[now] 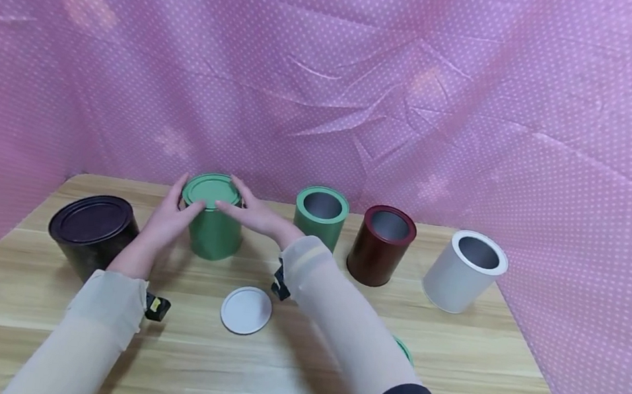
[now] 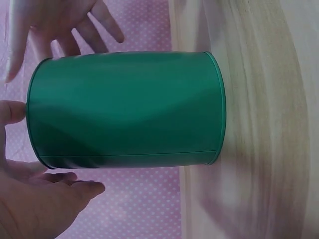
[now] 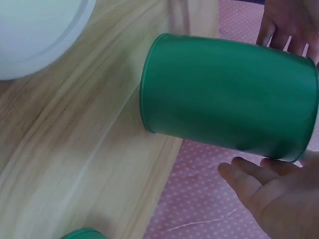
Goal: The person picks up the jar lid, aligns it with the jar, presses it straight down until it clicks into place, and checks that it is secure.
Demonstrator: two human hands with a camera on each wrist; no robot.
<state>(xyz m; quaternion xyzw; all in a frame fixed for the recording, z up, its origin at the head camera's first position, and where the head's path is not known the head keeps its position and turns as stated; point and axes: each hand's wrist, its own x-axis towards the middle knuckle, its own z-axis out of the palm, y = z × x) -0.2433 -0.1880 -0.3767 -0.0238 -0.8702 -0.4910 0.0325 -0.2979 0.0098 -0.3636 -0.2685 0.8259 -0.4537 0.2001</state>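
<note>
Your left hand [image 1: 165,220] and right hand [image 1: 259,216]: fingers loose and spread, flanking the top of the lidded can [image 1: 216,236], thumbs at its green lid [image 1: 212,188]. Can upright on the table [image 1: 197,374], toward the back. White lid [image 1: 246,310] flat between your forearms. Left: black can [image 1: 90,224], lidded. Right: open green can [image 1: 320,227], maroon can [image 1: 378,253], white can [image 1: 454,282]. Pink cloth [image 1: 330,92] behind.

A lidded black can [image 1: 93,227] stands near the wooden table's [image 1: 484,379] left edge. By the far edge stand an open green can [image 1: 320,224] and an open dark red can [image 1: 378,252]; an open white can [image 1: 457,281] is near the right edge. A white lid [image 1: 246,310] lies flat. Pink dotted cloth [image 1: 334,59] hangs beyond the far edge.
</note>
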